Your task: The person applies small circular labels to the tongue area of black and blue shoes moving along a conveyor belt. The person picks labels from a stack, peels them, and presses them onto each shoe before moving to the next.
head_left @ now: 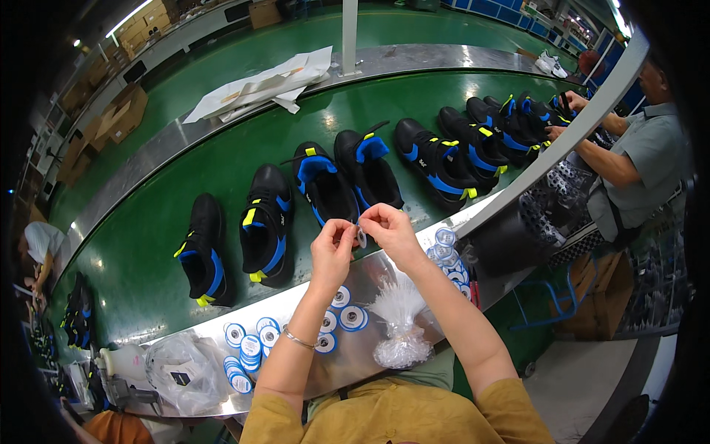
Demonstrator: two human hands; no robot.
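Two bare hands meet above the near edge of a green work surface; clock positions are taken about them, with 12 o'clock pointing away from the person. The right hand is closed to a pinch, thumb and forefinger gripping a small round tag, which hangs at their tips, between the hands. The left hand has its fingers curled and its thumb and forefinger drawn together just beside the tag; whether they grip it or a thread cannot be told. A bracelet circles the left wrist.

Nearest the hands, from 11 to 12 o'clock, stands a middle pair of shoes, black and blue with yellow tabs. Another pair lies at 9 o'clock, and further shoes run out at 2 o'clock toward a co-worker.

On the metal tabletop, loose blue-rimmed discs lie at 6 o'clock, overlapping ones between 7 and 8, and more between 3 and 4. A bundle of clear plastic strands rests at 5 o'clock, a clear plastic bag at 8.
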